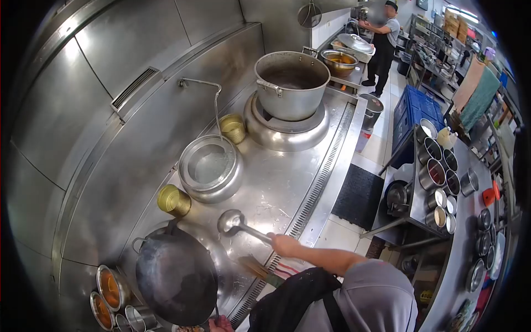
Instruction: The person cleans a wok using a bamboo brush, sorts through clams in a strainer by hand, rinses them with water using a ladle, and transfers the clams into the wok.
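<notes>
Head view: right fingers clamp the ladle handle; left fingers touch the wok rim, closure unclear

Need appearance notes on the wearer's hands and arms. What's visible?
Right hand: ungloved, forearm bare up to a short, plain grey sleeve; no watch visible. Left hand: ungloved, mostly cut off by the bottom edge; its sleeve can't be made out.

Ladle between wok and pot

R arm bent, fwd, R hand closed; L hand low, closed, part. visible
</notes>
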The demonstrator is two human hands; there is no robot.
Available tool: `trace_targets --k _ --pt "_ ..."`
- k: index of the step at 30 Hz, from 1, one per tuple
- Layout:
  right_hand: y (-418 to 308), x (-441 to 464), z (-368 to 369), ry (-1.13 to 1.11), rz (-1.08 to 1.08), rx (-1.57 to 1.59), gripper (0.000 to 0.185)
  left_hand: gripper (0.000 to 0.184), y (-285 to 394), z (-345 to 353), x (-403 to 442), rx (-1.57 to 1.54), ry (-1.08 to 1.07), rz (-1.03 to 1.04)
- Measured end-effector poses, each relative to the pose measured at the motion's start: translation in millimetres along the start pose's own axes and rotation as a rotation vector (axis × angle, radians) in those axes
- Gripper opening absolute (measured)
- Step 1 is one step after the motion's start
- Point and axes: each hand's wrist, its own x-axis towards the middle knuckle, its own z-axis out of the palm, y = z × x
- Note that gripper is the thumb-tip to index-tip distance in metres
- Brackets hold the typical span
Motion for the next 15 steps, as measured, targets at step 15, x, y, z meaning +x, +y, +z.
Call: trace_targets --k 15 --pt "-51 -11 -51 0.507 -0.172 0.346 0.041 0.046 -3 -2 -6 -0.023 -0.094 0.136"
